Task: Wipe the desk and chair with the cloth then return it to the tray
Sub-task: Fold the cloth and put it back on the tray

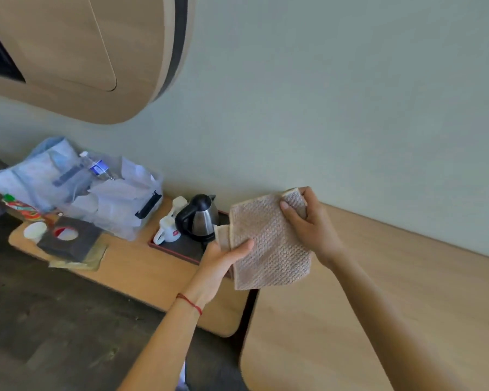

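The cloth hangs in the air between my hands, above the gap between the two wooden surfaces. It looks light, soft and limp with a waffle weave, likely grippy, best held by folded edges. My left hand pinches its lower left edge; my right hand grips the far top corner. The tray with the kettle sits just left on the surface.

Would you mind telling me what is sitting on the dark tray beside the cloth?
On the tray stand an electric kettle and two white mugs. Its right part is hidden behind the cloth and left hand.
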### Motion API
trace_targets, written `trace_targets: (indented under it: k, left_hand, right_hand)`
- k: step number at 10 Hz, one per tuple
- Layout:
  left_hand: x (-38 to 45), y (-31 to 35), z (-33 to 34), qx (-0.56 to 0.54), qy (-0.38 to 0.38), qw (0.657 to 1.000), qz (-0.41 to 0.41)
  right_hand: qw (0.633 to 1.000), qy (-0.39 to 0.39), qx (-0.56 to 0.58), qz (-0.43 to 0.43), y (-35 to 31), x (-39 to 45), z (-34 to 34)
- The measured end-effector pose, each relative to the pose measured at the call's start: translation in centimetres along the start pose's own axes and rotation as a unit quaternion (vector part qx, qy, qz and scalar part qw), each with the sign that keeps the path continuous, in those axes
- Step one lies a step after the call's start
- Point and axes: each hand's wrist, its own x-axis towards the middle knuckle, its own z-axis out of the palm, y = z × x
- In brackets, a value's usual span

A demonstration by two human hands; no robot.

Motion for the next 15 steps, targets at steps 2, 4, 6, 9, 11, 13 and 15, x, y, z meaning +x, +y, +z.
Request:
trace_targets:
  k: [2,4,6,9,11,13,15]
  left_hand:
    - [10.4,0.5,-8.5,0.113,-0.032,0.991,-0.069]
    - [20.2,1.5,-13.6,0.19,-0.096,0.971,-0.107]
    - [27.0,-0.5,-15.4,0.277,-0.124,0.94,-0.155]
    - [31.7,-9.7,-16.3,0.472,-0.147,0.859,-0.132]
    - [34.2,-19.5,-16.8,0.694,-0.155,0.698,-0.08]
    - [35.4,-26.0,-17.8,0.789,-0.148,0.592,-0.075]
    - [35.9,-26.8,-18.3,0.891,-0.176,0.414,0.059]
  right_hand:
    - [0.961,-0.068,0.166,0.213,8.2,6.1,6.8]
    - [0.88,0.013,0.312,0.359,12.0,11.3,12.0]
    - [0.902,0.088,0.276,0.321,15.3,14.3,14.7]
    - [0.948,0.084,-0.063,0.301,25.6,16.4,17.7]
    - [0.929,0.064,-0.129,0.341,35.5,17.0,23.4]
    - [0.932,0.017,-0.189,0.307,41.7,15.4,28.5]
    - [0.878,-0.048,-0.411,0.239,42.9,14.8,28.1]
